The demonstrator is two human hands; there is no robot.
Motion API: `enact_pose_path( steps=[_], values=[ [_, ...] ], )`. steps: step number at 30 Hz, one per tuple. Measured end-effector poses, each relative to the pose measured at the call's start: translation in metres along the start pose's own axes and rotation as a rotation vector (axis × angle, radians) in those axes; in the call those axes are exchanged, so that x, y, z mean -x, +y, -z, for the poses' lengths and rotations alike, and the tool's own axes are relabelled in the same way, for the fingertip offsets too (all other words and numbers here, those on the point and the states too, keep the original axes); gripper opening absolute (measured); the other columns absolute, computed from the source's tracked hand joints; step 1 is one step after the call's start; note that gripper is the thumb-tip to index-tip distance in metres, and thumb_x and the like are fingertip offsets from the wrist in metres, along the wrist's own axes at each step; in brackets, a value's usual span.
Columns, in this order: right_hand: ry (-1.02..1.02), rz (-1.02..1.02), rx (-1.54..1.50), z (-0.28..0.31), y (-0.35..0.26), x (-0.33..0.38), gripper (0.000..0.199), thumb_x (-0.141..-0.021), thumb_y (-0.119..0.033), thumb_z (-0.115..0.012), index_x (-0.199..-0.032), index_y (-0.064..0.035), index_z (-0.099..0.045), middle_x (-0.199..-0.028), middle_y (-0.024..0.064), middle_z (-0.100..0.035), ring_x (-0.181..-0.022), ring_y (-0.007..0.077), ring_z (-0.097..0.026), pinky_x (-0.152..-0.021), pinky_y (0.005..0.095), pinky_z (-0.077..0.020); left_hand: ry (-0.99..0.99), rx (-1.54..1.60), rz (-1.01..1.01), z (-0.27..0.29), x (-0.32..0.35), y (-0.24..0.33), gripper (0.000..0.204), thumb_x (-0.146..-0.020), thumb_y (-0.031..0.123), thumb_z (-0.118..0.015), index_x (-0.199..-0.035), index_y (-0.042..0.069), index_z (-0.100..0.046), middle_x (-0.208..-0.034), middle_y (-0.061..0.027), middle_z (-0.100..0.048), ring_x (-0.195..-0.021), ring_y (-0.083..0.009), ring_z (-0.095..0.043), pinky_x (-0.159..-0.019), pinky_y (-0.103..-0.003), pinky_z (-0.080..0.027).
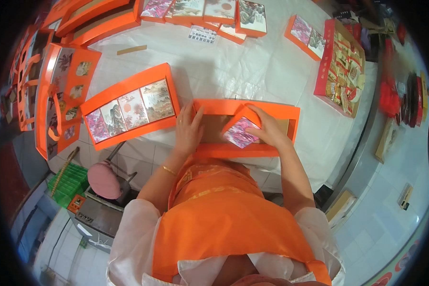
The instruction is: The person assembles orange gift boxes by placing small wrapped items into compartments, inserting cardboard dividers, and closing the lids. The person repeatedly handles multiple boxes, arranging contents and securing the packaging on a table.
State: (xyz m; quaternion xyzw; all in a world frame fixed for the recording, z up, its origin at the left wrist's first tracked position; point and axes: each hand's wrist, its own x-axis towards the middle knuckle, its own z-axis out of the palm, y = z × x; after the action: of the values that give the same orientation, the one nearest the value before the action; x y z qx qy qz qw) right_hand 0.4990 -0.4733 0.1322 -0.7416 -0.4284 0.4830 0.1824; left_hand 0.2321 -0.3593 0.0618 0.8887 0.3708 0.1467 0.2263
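Observation:
An orange open tray box with a brown cardboard inside lies at the table's near edge in front of me. My right hand grips a small square gift box with a pink and purple picture on top and orange sides. The small box is tilted at an angle over the tray's right half. At the tray's left end rests my left hand, fingers stretched out and holding nothing. Just left of it sits a second orange tray box, filled with a row of several small picture boxes.
Orange gift bags stand at the far left. Small picture boxes and empty orange trays line the back. A red carton of wrapped packets stands at right, beside two small boxes. A pink stool is below left.

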Motion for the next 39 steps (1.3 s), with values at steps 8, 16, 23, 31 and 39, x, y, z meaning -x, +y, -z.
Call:
enact_pose_path(
  steps=[8, 16, 23, 31, 39],
  values=[
    [0.206, 0.233, 0.032, -0.050, 0.001, -0.019, 0.059, -0.076, -0.019, -0.083, -0.129, -0.0115, -0.057, -0.122, 0.0137, -0.056, -0.109, 0.0311, -0.058, -0.093, 0.0387, -0.0487, -0.113, 0.197, -0.088, -0.033, -0.047, -0.020, 0.066, -0.079, 0.012, -0.076, -0.140, 0.015, -0.053, -0.137, -0.0167, -0.049, -0.128, -0.0377, -0.046, -0.106, -0.046, -0.043],
    [0.523, 0.239, -0.087, -0.070, 0.020, -0.040, 0.044, -0.070, -0.017, -0.088, -0.106, -0.0073, -0.065, -0.120, 0.0137, -0.054, -0.113, 0.0330, -0.054, -0.093, 0.0417, -0.0484, 0.008, 0.434, 0.055, -0.060, -0.062, 0.000, 0.063, -0.079, 0.000, -0.075, -0.137, 0.014, -0.056, -0.143, -0.0148, -0.045, -0.130, -0.0367, -0.044, -0.109, -0.044, -0.041],
    [0.599, 0.179, 0.115, -0.059, 0.002, -0.052, 0.036, -0.069, -0.020, -0.088, -0.097, -0.0076, -0.068, -0.110, 0.0102, -0.056, -0.112, 0.0328, -0.049, -0.094, 0.0402, -0.0468, 0.006, 0.498, 0.063, -0.067, -0.078, -0.001, 0.066, -0.079, -0.004, -0.073, -0.139, 0.015, -0.055, -0.146, -0.0141, -0.042, -0.134, -0.0363, -0.040, -0.111, -0.044, -0.038],
    [0.558, 0.225, 0.151, -0.058, 0.002, -0.053, 0.032, -0.074, -0.021, -0.085, -0.100, -0.0074, -0.070, -0.104, 0.0090, -0.057, -0.107, 0.0321, -0.050, -0.090, 0.0407, -0.0477, 0.018, 0.434, -0.001, -0.070, -0.084, -0.004, 0.069, -0.081, -0.008, -0.068, -0.143, 0.015, -0.052, -0.151, -0.0135, -0.039, -0.134, -0.0349, -0.039, -0.112, -0.042, -0.037],
    [0.617, 0.242, 0.266, -0.061, 0.001, -0.064, 0.026, -0.076, -0.020, -0.082, -0.097, -0.0081, -0.072, -0.100, 0.0088, -0.056, -0.101, 0.0302, -0.053, -0.086, 0.0405, -0.0477, 0.006, 0.511, -0.031, -0.067, -0.093, -0.010, 0.062, -0.084, -0.007, -0.064, -0.142, 0.011, -0.052, -0.150, -0.0150, -0.040, -0.135, -0.0358, -0.040, -0.113, -0.044, -0.034]
  ],
)
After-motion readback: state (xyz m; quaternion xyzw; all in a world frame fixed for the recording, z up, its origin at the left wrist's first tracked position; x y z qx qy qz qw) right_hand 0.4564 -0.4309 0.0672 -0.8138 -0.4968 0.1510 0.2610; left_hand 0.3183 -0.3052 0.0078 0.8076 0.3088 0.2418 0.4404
